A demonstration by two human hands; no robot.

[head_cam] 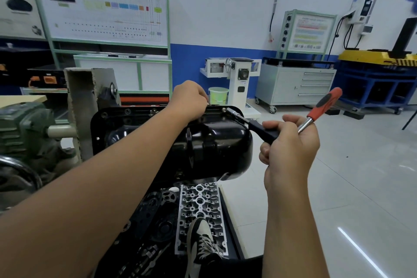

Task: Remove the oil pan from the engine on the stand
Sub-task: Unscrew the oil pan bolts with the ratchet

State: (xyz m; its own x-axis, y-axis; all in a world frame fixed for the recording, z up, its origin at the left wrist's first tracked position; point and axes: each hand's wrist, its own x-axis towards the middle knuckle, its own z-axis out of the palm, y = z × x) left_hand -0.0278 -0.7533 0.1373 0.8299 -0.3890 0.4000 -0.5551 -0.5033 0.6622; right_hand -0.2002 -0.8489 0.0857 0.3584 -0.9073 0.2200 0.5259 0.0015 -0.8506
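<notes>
The black oil pan (216, 142) sits on top of the inverted engine on the grey stand (83, 106). My left hand (188, 99) reaches over the pan to its far flange, fingers curled down at a bolt spot; what they pinch is hidden. My right hand (288, 142) grips a ratchet wrench (266, 131) with a red and black handle (327, 102). Its extension and socket (233, 113) point at a bolt on the pan's far right corner.
A cylinder head (200, 216) and dark engine parts lie on the stand's lower tray, with my shoe (203, 241) resting there. A green gearbox (22, 128) is at left. A white stand, bucket (217, 95), cabinet and training boards stand behind. Tiled floor at right.
</notes>
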